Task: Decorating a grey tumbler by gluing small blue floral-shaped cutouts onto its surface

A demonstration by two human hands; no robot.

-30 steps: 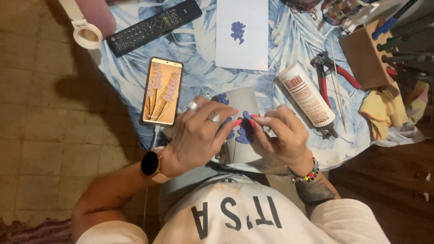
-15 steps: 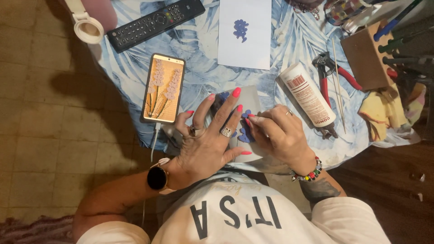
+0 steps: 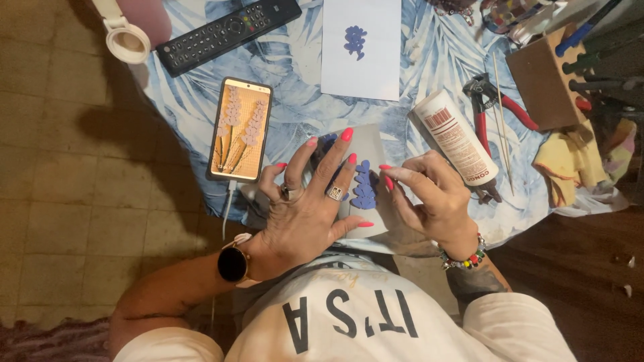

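Observation:
My left hand (image 3: 305, 208) lies flat with fingers spread on a small white card (image 3: 365, 144) at the table's near edge. A column of blue paper pieces (image 3: 364, 186) sits on that card, between my two hands. My right hand (image 3: 429, 198) hovers just right of the blue pieces, thumb and forefinger pinched together near them; whether something tiny is between the fingertips I cannot tell. More blue shows under my left fingers (image 3: 327, 141).
A phone (image 3: 239, 129) showing a flower picture lies left of the card. Beyond are a second white card with a blue shape (image 3: 361, 47), a remote control (image 3: 227, 33), a glue bottle (image 3: 456, 137), red-handled pliers (image 3: 493, 100), a wooden tool block (image 3: 547, 77) and yellow cloth (image 3: 570, 161).
My left hand has opened from a curled grip and now lies spread flat on the card. The blue pieces, covered before, show between my hands. My right hand shifted slightly right.

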